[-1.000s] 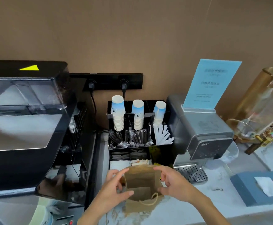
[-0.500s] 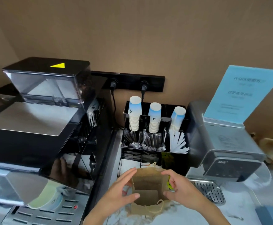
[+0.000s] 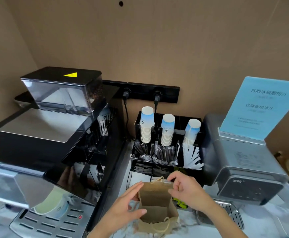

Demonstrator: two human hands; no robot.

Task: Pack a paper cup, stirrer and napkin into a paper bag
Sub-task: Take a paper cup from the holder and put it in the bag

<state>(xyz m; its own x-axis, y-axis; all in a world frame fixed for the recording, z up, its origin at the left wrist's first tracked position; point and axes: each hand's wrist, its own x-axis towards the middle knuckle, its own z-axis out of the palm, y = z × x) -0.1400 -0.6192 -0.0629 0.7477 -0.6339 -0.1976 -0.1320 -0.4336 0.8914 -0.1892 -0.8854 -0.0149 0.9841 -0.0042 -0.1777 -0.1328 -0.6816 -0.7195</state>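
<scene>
We hold the paper bag (image 3: 155, 206) open on the tabletop (image 3: 200, 228) with both hands.

Our left hand (image 3: 125, 206) grips the bag's left wall, thumb hooked inside its mouth; our right hand (image 3: 185, 188) pinches the far rim near the cord handle. The bag stands upright and looks empty. Just behind it sits a black organizer (image 3: 204, 172) with three stacks of paper cups (image 3: 167, 133), wrapped dark stirrers (image 3: 164, 152) and white sticks (image 3: 191, 157). A coffee machine (image 3: 42, 138) stands to the left.
</scene>
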